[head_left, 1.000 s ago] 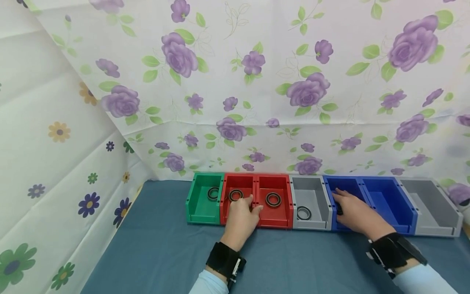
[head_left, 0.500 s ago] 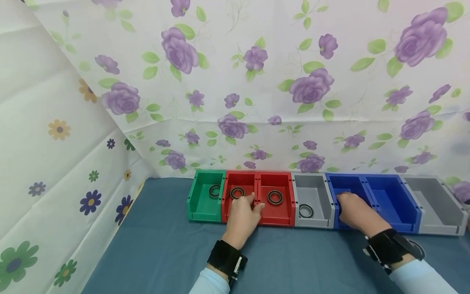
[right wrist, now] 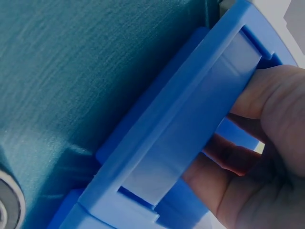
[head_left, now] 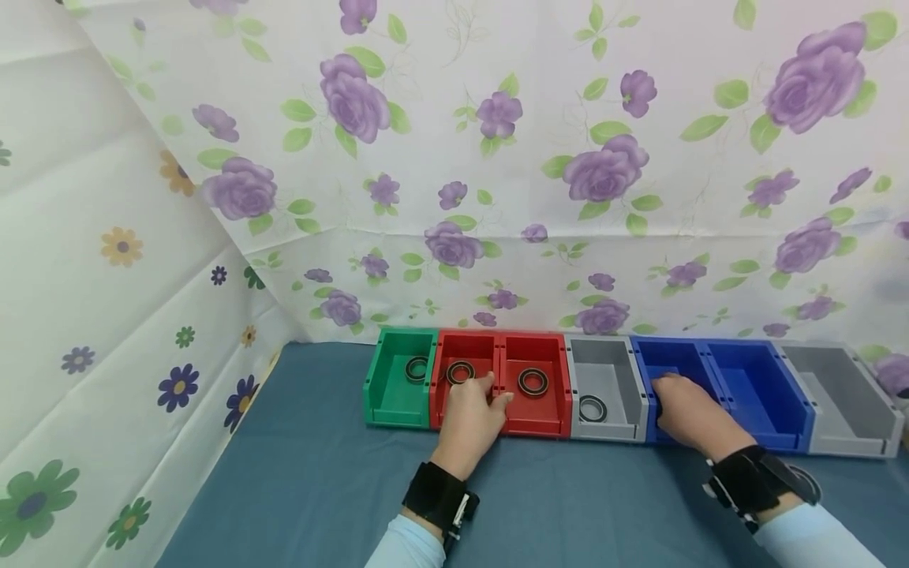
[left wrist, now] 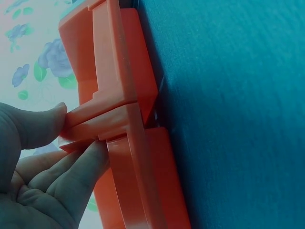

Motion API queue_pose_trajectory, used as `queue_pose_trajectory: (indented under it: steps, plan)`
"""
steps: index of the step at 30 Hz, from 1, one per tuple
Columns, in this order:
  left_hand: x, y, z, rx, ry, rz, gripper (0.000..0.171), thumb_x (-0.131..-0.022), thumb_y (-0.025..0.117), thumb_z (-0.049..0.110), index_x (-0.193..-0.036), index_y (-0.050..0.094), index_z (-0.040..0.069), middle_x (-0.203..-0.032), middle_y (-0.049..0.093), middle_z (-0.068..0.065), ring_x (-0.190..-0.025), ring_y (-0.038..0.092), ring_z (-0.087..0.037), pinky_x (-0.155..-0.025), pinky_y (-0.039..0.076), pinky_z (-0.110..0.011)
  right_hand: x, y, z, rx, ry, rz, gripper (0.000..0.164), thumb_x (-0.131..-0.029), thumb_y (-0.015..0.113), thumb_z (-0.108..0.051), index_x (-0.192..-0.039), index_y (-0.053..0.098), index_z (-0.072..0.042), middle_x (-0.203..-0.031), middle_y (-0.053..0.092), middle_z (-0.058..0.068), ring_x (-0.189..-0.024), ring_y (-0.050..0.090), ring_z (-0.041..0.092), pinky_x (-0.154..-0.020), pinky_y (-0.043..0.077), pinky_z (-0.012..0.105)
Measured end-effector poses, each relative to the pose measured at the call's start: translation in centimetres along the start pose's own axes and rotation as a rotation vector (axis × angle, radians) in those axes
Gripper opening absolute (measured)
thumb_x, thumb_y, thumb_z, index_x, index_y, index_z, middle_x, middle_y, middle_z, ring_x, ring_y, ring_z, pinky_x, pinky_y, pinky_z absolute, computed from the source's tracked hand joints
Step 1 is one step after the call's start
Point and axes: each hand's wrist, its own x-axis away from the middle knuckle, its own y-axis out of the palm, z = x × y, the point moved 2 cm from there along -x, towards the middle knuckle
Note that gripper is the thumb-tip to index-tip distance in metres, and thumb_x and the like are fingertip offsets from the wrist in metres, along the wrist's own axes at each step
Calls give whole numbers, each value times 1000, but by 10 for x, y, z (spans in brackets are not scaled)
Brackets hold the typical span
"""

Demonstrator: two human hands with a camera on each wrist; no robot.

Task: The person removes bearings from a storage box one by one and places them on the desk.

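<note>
My left hand (head_left: 466, 430) pinches the adjoining side walls of two red bins, the left red bin (left wrist: 121, 171) and the right red bin (head_left: 538, 426). In the left wrist view its thumb lies on one side of the walls and its fingers on the other. My right hand (head_left: 690, 410) reaches down into the left blue bin (head_left: 663, 347). In the right wrist view its fingertips are hidden behind the bin's front wall (right wrist: 190, 114), so whatever lies between them cannot be seen. Ring-shaped bearings lie in both red bins: one bearing (head_left: 450, 374) left, another bearing (head_left: 521, 383) right.
A green bin (head_left: 398, 418) and a grey bin (head_left: 618, 432) each hold a bearing. A second blue bin (head_left: 770, 426) and another grey bin (head_left: 852, 442) end the row. One loose bearing (right wrist: 13, 198) lies on the blue cloth (head_left: 568, 505), beside my right wrist. A flowered sheet (head_left: 497, 189) hangs behind.
My right hand has gone deeper into the left blue bin, its fingers now pointing down out of sight. A dark object seen under it earlier is now hidden. The left hand keeps its hold.
</note>
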Motion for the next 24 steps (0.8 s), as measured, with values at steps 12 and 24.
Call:
queue_pose_trajectory:
  steps: [12,24]
  plan:
    - [0,1,0,21,-14,4,52,-84,67,32,-130,54,11,-95,71,-6,-45,50,-8,-40,40,-21,3,3,3,36,-22,35,23,-72,69,-2,-94,63,2,-86,64,16,-76,59,25,-62,48,41]
    - [1,0,0,21,13,22,50,-84,67,31,-128,57,9,-80,69,-3,-41,47,-9,-37,34,-21,8,5,8,50,-14,187,36,-68,77,-10,-98,63,4,-89,61,21,-80,60,31,-63,50,46]
